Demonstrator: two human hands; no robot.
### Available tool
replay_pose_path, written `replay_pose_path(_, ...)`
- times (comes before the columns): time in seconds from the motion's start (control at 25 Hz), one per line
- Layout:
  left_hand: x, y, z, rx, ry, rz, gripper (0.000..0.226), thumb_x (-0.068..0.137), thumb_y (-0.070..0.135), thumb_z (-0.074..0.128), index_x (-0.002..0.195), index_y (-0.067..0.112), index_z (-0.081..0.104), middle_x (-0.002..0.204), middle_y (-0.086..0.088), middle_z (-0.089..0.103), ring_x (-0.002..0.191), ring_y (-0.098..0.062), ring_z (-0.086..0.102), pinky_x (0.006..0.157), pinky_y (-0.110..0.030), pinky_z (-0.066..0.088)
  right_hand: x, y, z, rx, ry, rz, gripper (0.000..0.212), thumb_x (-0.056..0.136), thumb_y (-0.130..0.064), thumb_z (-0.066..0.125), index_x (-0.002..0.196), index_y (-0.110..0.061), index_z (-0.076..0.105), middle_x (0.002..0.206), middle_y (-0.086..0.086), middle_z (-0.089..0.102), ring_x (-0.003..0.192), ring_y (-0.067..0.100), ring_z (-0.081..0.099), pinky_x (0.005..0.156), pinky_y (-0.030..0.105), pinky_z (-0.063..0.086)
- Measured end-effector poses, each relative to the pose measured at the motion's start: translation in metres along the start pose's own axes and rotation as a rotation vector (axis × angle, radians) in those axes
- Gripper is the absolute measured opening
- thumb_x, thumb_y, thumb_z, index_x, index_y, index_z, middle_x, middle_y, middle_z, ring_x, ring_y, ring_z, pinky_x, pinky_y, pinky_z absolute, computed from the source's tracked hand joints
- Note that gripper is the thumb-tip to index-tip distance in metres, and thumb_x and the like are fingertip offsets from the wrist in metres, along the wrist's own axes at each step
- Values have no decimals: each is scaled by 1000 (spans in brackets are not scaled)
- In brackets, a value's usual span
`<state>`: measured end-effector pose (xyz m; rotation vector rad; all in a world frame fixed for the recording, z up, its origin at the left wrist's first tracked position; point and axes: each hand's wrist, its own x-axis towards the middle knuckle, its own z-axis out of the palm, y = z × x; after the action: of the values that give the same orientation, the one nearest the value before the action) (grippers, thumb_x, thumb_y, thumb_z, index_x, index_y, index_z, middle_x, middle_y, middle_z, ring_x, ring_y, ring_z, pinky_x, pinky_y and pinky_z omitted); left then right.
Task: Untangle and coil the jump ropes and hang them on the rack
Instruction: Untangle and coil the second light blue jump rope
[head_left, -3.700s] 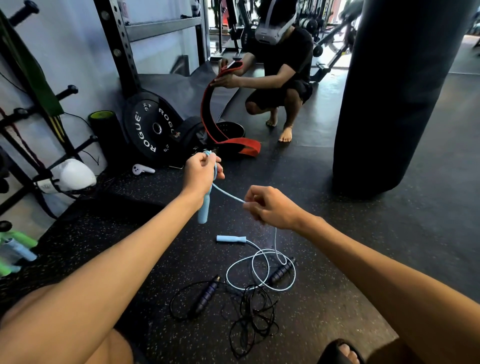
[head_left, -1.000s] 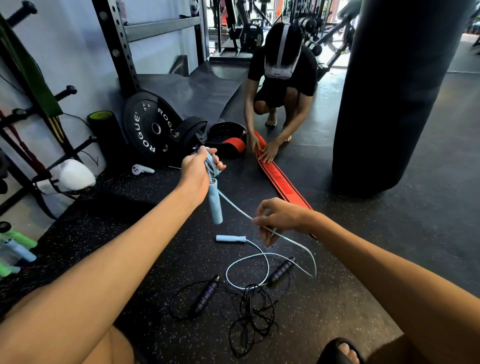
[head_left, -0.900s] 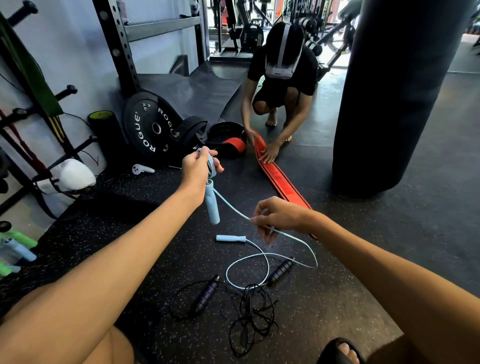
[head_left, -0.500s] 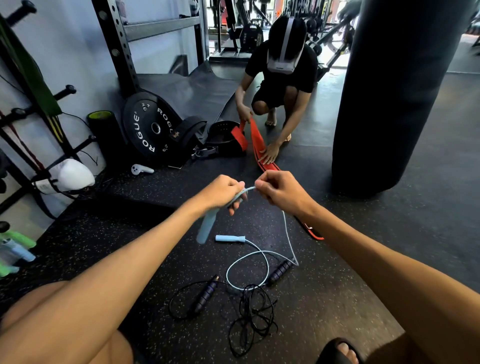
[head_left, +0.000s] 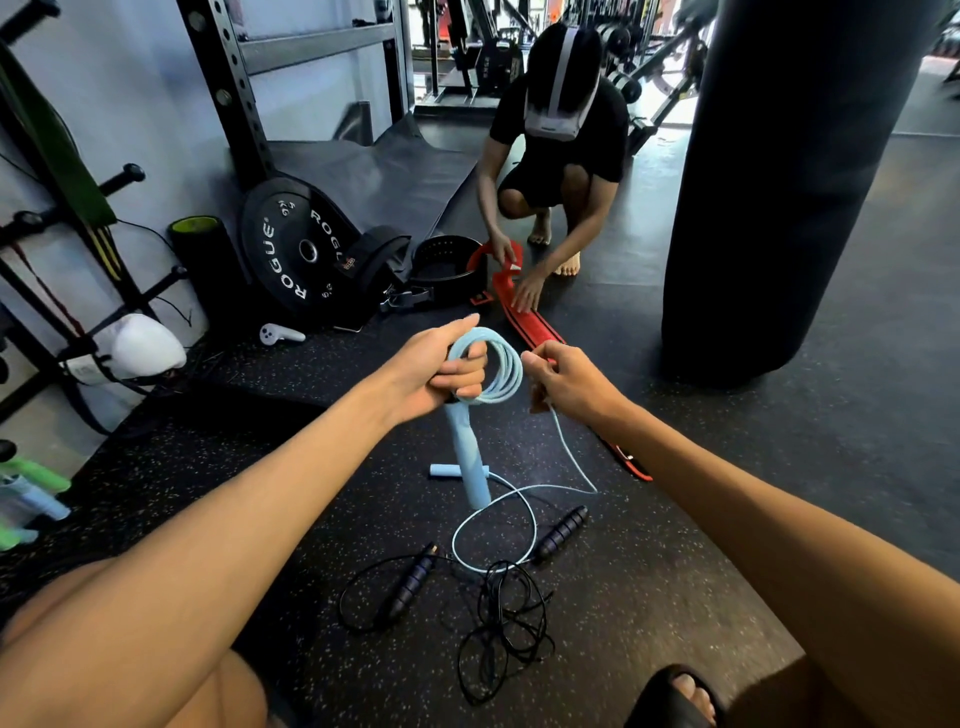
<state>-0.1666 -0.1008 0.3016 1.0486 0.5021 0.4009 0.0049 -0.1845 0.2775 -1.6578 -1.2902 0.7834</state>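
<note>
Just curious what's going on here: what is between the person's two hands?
Head view: coiled loops of the light blue jump rope, gripped by the left hand; the right hand pinches its trailing cord.

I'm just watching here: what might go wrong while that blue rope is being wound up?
1. The loose blue cord loops on the floor right by the black rope tangle and its black handle; pulling in more might snag them.
2. The coil hangs only on the left hand fingers, so loops may slip off while the right hand feeds cord.
</note>
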Motion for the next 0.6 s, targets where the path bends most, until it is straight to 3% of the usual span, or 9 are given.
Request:
replay_pose_path(0.12,1,2,1,-239,73,99,51,105,43,29,74,8,50,45,4,27,36,-9,25,48,-23,38,-8,1,5,-18,-153,136,18,106,-19,44,104,-2,49,64,11,63,60,32,64,62,43,58)
replay_pose_path(0.24,9,7,0,-411,273,220,50,107,36,26,84,3,54,55,0,35,44,-11,33,61,-24,41,-21,-5,4,-33,-365,243,22,108,-18,38,111,2,46,77,20,71,73,38,69,75,49,59)
replay_pose_path(0.32,15,7,-7,-428,427,297,47,108,30,26,85,1,54,60,-4,40,47,-12,39,55,-23,43,-28,-8,4,-71,-500,251,27,107,-17,40,110,7,50,81,24,71,71,36,70,74,46,60)
replay_pose_path(0.44,20,0,-21,-125,623,358,41,108,24,32,83,2,56,56,-4,50,44,-13,51,55,-27,51,-29,-8,9,-94,-553,169,16,102,-17,53,100,-2,56,74,17,66,64,32,66,72,51,55)
replay_pose_path(0.52,19,-9,-24,261,696,347,38,106,22,37,81,4,59,55,-3,56,40,-10,56,54,-25,51,-25,-12,11,-86,-503,61,11,100,-16,58,94,-6,60,69,10,61,58,24,59,65,43,48)
replay_pose_path(0.6,17,-18,-21,545,667,313,36,105,21,41,81,2,61,58,-7,59,39,-9,58,51,-23,48,-21,-18,11,-54,-419,-24,15,99,-16,57,91,-6,65,66,8,54,56,19,49,56,32,42)
